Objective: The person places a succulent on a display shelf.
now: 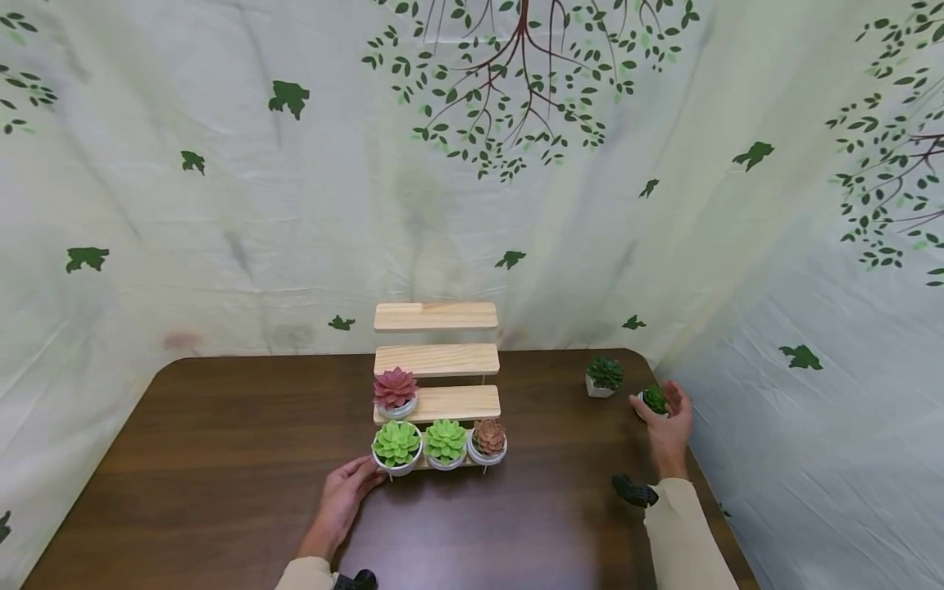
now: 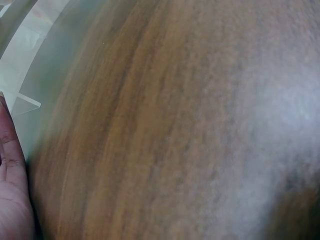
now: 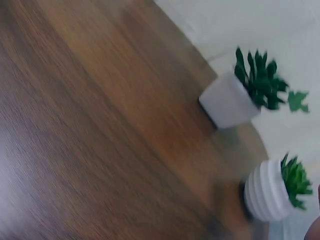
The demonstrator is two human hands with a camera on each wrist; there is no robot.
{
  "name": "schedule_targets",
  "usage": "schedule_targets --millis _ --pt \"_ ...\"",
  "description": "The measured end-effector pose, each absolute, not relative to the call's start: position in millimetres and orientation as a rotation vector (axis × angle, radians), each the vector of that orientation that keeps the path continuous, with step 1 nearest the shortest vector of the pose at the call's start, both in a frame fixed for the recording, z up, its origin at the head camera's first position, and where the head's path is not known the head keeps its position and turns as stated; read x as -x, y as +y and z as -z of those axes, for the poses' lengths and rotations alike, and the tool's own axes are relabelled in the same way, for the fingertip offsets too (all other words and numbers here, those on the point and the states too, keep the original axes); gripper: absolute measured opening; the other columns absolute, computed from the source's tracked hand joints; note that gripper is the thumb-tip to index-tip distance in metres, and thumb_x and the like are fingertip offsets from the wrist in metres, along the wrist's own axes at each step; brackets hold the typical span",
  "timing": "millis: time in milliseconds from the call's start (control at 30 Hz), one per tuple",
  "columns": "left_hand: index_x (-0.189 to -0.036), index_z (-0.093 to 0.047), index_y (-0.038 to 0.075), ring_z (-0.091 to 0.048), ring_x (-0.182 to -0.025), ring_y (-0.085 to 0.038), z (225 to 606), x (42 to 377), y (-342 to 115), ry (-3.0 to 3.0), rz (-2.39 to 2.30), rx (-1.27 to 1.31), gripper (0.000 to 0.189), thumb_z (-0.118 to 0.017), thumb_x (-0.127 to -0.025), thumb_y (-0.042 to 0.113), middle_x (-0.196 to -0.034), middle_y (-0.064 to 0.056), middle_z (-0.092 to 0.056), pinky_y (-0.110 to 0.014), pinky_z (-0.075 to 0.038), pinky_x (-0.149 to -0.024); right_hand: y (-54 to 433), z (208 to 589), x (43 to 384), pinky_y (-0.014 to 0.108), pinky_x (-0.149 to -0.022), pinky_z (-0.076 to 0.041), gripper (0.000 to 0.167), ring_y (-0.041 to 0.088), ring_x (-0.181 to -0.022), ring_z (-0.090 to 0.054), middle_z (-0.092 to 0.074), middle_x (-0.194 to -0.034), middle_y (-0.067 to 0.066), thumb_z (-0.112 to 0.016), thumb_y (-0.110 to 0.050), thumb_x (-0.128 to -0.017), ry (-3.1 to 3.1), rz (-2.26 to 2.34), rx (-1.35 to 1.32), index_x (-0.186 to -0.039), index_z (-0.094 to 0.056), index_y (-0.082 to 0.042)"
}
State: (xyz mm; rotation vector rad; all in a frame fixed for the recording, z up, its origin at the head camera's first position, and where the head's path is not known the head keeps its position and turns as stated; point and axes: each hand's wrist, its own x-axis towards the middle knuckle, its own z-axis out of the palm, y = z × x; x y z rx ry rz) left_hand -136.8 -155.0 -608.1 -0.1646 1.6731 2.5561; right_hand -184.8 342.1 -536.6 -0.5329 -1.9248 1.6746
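Note:
My left hand is at the front left corner of the tiered wooden stand, fingertips beside the white pot of a bright green succulent; whether they touch is unclear. Its fingers look fairly straight in the left wrist view. At the table's right edge, my right hand has thumb and fingers spread around a small green succulent. That plant's ribbed white pot stands on the table in the right wrist view, with a fingertip close by and seemingly apart from it.
A dark green succulent in an angular white pot stands left of the right hand. The stand also bears a pink succulent, another green one and a brownish one. Leaf-patterned cloth hangs behind the brown table.

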Motion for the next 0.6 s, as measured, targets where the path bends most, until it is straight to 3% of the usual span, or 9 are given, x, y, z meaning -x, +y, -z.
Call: schedule_targets --millis 200,600 --pt "-0.089 -0.068 0.015 -0.065 -0.08 -0.006 599 137 -153 1.653 -2.504 0.273 0.023 -0.053 -0.097 0.001 -0.086 0.005 -0.069 -0.021 -0.055 -0.078 357 546 185 0.043 -0.117 -0.019 0.08 0.029 -0.141 -0.025 -0.032 -0.15 0.016 -0.076 -0.006 -0.081 -1.947 -1.669 0.619 -0.146 -0.029 -0.003" --pt "-0.089 -0.068 0.014 -0.065 -0.081 -0.006 597 135 -152 1.681 -2.514 0.245 0.021 -0.053 -0.096 0.0 -0.087 0.006 -0.07 -0.021 -0.055 -0.078 377 566 187 0.048 -0.117 -0.02 0.09 0.035 -0.143 -0.02 -0.02 -0.156 0.018 -0.074 -0.003 -0.083 -1.983 -1.776 0.642 -0.151 -0.016 -0.003"
